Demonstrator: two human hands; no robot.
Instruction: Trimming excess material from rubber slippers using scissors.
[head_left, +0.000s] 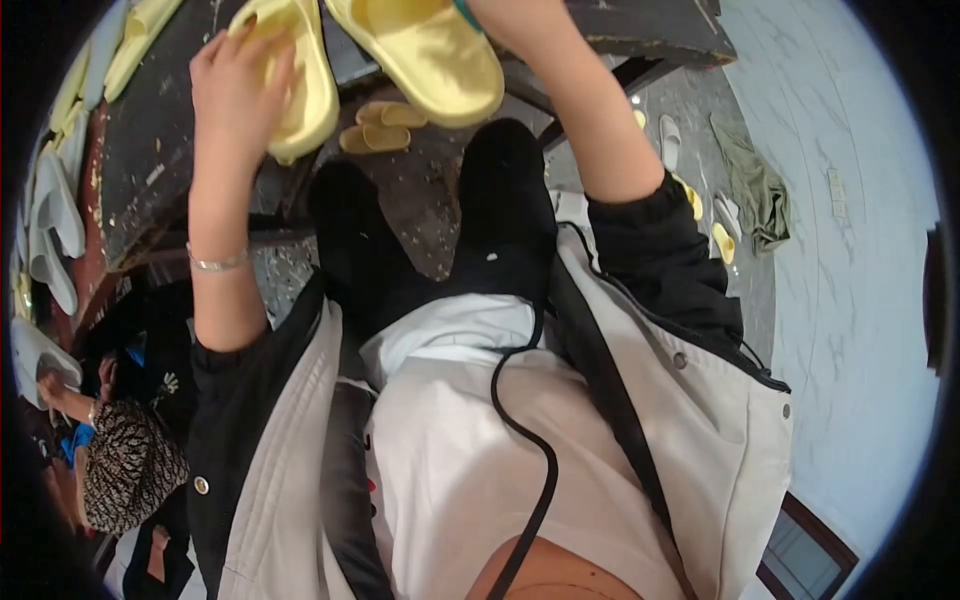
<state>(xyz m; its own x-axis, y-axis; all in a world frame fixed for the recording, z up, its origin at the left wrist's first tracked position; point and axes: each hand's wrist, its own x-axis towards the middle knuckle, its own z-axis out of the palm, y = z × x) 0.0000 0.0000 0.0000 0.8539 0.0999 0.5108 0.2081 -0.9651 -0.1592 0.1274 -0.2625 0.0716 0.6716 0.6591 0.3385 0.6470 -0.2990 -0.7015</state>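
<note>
Two pale yellow slippers lie side by side on a dark, scuffed workbench [150,190], heels toward me. Over the left slipper [317,100] is my left hand [240,85], back up, its thumb and fingers apart and slightly smeared by motion. The hand covers part of that slipper's inside and outer edge. My right hand [505,15] reaches the upper edge of the view beside the right slipper [450,80]. A small teal thing [466,12] shows at that hand; its fingers are cut off, so its grip is hidden.
More yellow and grey slippers [58,205] line the bench's left side. Under the bench sits a tan pair of slippers [380,128]. At right, loose slippers [670,140] and a green cloth [755,185] lie on the floor by a pale wall [850,300]. Another person [130,460] works at lower left.
</note>
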